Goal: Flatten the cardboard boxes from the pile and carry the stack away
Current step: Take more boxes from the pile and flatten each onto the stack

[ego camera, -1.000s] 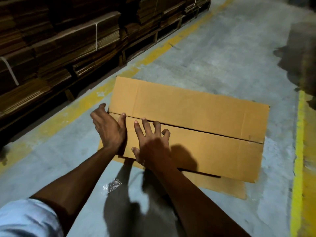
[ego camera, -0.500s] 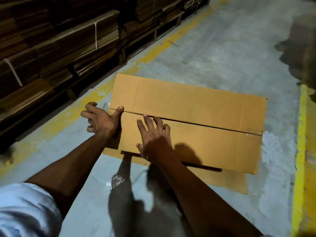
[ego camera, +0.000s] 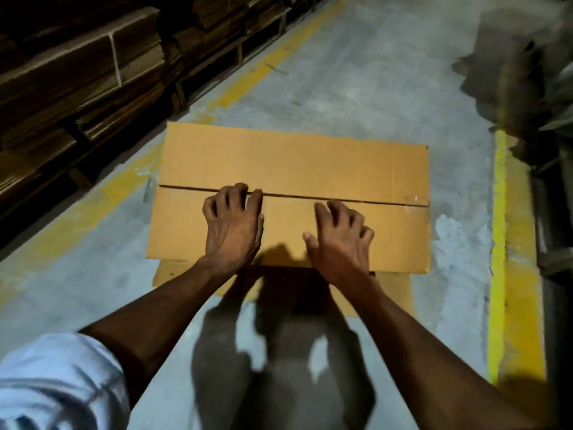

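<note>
Cardboard box (ego camera: 325,169), flattened, is laid on the concrete floor (ego camera: 356,88); it is pressed by the left hand (ego camera: 232,228) and right hand (ego camera: 338,240), curled fingers (ego camera: 235,193) spread beside its centre slit, nothing gripped.

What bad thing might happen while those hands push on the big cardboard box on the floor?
Both the left hand and the right hand have fingers curled at the seam between the flaps of the cardboard box, so a fingertip might get pinched or scraped on an edge. The box lies crooked on another cardboard sheet on smooth concrete floor, so it may slide when pushed.
</note>
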A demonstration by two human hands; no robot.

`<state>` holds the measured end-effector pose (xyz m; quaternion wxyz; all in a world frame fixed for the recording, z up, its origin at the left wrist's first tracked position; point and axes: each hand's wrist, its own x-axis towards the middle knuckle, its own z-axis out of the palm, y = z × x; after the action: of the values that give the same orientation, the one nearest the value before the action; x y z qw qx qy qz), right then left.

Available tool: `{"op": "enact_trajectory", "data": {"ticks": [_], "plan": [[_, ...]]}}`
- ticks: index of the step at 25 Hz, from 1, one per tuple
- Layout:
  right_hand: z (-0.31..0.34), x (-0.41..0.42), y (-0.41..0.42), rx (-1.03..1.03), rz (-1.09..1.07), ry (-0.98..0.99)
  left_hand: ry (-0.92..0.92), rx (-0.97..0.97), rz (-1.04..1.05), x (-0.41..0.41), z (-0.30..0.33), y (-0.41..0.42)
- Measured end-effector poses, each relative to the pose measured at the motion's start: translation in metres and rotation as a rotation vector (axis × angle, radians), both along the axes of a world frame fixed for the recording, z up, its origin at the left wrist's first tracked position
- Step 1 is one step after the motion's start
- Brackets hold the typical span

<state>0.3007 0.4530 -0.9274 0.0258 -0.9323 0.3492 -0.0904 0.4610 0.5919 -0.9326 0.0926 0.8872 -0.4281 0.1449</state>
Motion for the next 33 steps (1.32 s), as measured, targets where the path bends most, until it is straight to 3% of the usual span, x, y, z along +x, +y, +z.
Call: {"op": "enact_trajectory", "data": {"ticks": [4, 8, 13, 15, 17, 20, 27, 33], "plan": [[0.004, -0.019, -0.014, 0.024, 0.113, 0.034, -0.036, 0.067, -0.334, -0.041, -0.011, -0.049], [0.005, -0.041, -0.036, 0.052, 0.055, 0.05, -0.121, 0.098, -0.258, -0.07, -0.016, -0.067], [0.001, -0.063, -0.04, 0.132, 0.049, -0.046, -0.065, 0.024, -0.539, -0.084, -0.021, -0.088], [0.003, -0.065, -0.048, 0.196, -0.056, -0.191, -0.085, 0.094, -0.529, -0.086, -0.023, -0.09], [0.009, -0.064, -0.058, 0.232, -0.296, -0.408, -0.127, 0.16, -0.514, -0.085, -0.022, -0.087], [0.018, -0.066, -0.073, 0.235, -0.492, -0.478, -0.162, 0.23, -0.51, -0.087, -0.019, -0.082], [0.018, -0.083, -0.089, 0.213, -0.515, -0.515, -0.157, 0.263, -0.471, -0.091, -0.017, -0.083], [0.017, -0.085, -0.093, 0.105, -0.439, -0.4, -0.133, 0.279, -0.445, -0.095, -0.019, -0.084]]}}
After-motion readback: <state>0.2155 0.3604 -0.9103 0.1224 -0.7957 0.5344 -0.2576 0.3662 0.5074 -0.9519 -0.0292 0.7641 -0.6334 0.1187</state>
